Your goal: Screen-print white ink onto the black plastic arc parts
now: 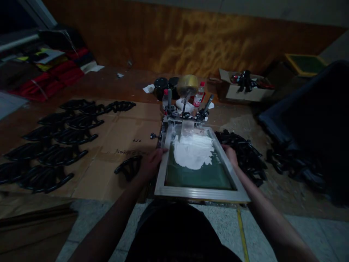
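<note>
A silk-screen frame with a metal rim and green mesh stands in front of me, its far end in a hinge clamp. White ink lies thick over the far half of the mesh, and a pale squeegee-like blade rests at its far edge. My left hand is at the frame's left side, fingers bent in and closed, tips partly hidden at the rim. On the right side, my right hand is curled at the rim, most fingers hidden. What either hand grips is unclear. Beside my left hand lies one black glove-like piece.
Rows of similar black pieces lie on cardboard to the left. A black heap sits right of the frame. Bottles and dark jars stand behind the clamp. A cardboard box is at the back right.
</note>
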A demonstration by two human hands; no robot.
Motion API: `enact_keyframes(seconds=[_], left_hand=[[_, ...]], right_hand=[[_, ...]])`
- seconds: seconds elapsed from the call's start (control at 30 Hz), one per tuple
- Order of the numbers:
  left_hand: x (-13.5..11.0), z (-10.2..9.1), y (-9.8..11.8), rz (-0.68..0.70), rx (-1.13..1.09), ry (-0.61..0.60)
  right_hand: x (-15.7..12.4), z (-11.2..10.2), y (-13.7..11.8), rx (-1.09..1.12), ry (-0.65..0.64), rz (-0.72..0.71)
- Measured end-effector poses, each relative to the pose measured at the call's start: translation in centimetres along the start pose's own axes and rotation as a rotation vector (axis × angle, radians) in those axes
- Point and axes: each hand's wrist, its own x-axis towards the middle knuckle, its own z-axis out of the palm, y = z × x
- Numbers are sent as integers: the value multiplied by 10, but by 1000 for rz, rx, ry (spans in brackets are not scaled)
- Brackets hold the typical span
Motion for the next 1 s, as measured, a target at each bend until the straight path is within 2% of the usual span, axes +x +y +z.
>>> enact_keyframes(seconds=[0.07,0.13,0.17,0.27,0.33,0.4,0.5,0.6,0.7,0.8,0.9,1.0], left_hand=[[-9,10,-32,-118,5,-24],[-12,22,-58,-206,23,-59],[-11,27,-68,-223,40,-70],[-6,35,-85,-211,79,-77],[-3,35,-89,-212,90,-68],[-2,34,-90,-227,105,-57],[-3,34,-89,-218,94,-53],[-5,34,-88,-221,64,-57],[-5,36,-85,-241,43,-56],[-5,37,-85,-237,28,-41],[-5,37,-87,-217,21,-30],[-5,34,-86,-235,-3,-54]], right_hand=[[19,-10,-2,-12,61,58],[38,-10,-25,-42,87,-17],[46,-8,-42,-68,56,-91],[54,5,-92,-160,-178,-281],[42,13,-110,-187,-324,-331],[22,18,-113,-179,-405,-376],[-7,14,-101,-132,-518,-549],[-12,8,-92,-83,-617,-678],[-9,11,-94,-94,-536,-612],[-21,19,-96,-99,-431,-595],[-34,21,-95,-21,-469,-606],[-17,18,-101,56,-431,-477]])
